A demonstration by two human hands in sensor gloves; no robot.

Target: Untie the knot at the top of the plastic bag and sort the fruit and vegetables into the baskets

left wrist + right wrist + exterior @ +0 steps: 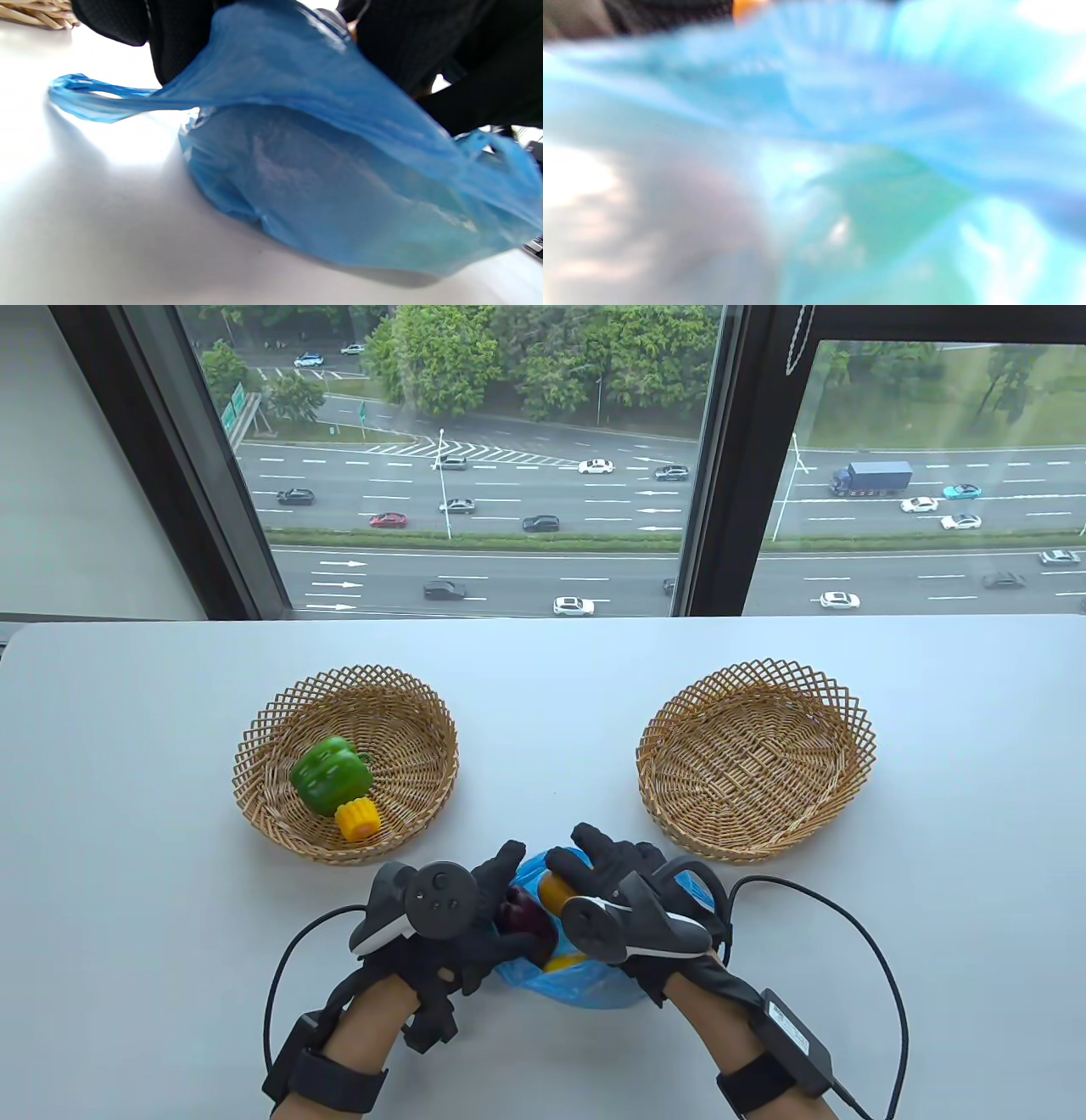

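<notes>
An open blue plastic bag (585, 984) lies near the table's front edge between my two hands. My left hand (496, 882) grips its left rim with curled fingers. My right hand (585, 857) pinches the right rim, thumb just over an orange-yellow piece (556, 892) inside. A dark purple piece (519, 918) and a yellow one (564, 960) also show in the mouth. In the left wrist view the bag (339, 190) is stretched between black gloved fingers (178, 42), one handle loop (85, 97) trailing on the table. The right wrist view is a blur of blue bag (840, 106).
A wicker basket (254, 729) at the left holds a green pepper (329, 776) and a yellow corn piece (356, 819). A second wicker basket (755, 763) stands at the right with nothing in it. Glove cables trail beside both wrists. A window runs behind the table.
</notes>
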